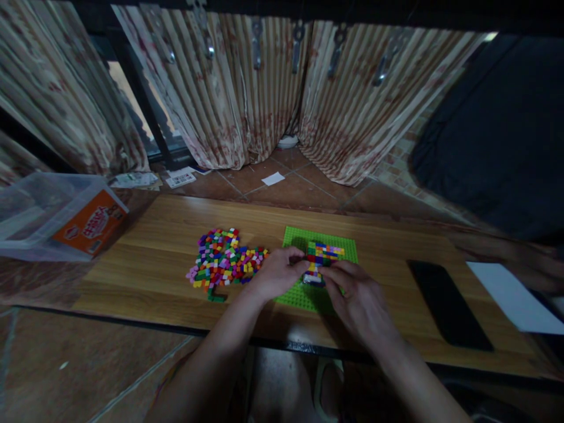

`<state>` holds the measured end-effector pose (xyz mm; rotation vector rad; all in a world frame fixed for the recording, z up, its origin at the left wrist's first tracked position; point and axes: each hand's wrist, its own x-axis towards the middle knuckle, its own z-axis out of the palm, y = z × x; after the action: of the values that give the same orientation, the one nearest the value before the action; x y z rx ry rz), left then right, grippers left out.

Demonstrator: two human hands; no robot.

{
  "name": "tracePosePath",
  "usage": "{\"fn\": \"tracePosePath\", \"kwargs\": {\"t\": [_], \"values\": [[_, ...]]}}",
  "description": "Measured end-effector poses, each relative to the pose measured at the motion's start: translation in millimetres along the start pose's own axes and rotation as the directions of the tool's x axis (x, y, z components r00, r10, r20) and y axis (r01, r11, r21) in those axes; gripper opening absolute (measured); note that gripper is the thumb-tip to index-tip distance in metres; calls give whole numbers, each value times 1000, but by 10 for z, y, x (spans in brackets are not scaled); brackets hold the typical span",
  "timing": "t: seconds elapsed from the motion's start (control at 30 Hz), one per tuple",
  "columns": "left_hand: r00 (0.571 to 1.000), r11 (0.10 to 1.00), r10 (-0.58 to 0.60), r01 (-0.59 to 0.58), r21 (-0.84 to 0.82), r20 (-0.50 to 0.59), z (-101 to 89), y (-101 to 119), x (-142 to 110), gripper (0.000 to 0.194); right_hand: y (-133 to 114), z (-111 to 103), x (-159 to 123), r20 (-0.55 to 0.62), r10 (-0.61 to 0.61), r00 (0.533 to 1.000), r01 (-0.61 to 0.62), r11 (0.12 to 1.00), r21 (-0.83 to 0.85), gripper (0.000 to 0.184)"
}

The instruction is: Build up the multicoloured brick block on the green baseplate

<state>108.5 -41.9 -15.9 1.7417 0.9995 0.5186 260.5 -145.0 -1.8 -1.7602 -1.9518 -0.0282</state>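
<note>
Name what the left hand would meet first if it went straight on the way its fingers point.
Probably the multicoloured brick build on the green baseplate: the left hand ends right beside it, though whether they touch is unclear.

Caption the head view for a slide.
Left hand and right hand work at coloured bricks on a green baseplate, loose pieces alongside.

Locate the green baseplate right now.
In the head view, the green baseplate lies on the wooden table, right of centre, under the left hand and right hand, with the loose brick pile to its left and the flat black object to its right.
</note>
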Motion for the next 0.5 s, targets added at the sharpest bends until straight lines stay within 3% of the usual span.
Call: {"fn": "tracePosePath", "kwargs": {"t": [0.27, 0.37, 0.5], "values": [[1000, 999, 11, -12, -41, -13, 29, 8, 15, 20, -10, 65, 2, 20, 30, 999, -30, 1000, -8, 25], [1000, 997, 0, 0, -74, 1, 22, 23, 7, 21, 16, 51, -8, 6, 63, 998, -63, 994, 86, 24], [1000, 997, -4, 4, -73, 2, 17, 14, 2, 22, 87, -9, -26, -98, 218, 971, -187, 949, 253, 19]]}}
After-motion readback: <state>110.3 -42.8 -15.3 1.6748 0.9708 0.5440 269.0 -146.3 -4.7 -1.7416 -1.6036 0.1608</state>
